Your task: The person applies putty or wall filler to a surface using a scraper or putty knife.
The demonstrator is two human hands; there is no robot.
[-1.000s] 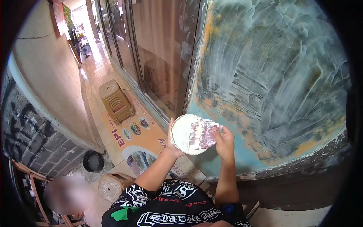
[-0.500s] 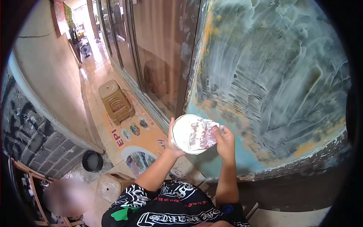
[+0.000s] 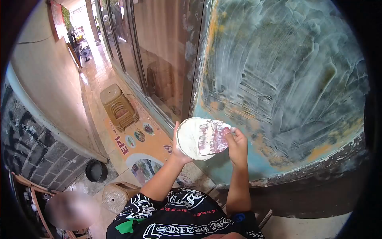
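My left hand (image 3: 178, 152) holds a round white plate (image 3: 190, 139) smeared with white putty, tilted up toward me. My right hand (image 3: 237, 144) grips a flat putty scraper (image 3: 214, 137) whose blade lies across the plate's right side, streaked white and reddish. Both hands are raised in front of a large teal wall panel (image 3: 286, 79) covered in swirled white putty strokes, with orange patches showing near its lower edge.
Dark glass doors (image 3: 159, 51) run along the left of the panel. Below lie a stack of brown plastic stools (image 3: 117, 106), an orange printed floor banner (image 3: 137, 145), a black bucket (image 3: 95, 170) and a woven stool (image 3: 117, 195). Another person (image 3: 71, 211) is at lower left.
The view shifted slightly down and right; plate and scraper rose a little in frame. The scraper stays pressed on the plate with both hands holding as before.
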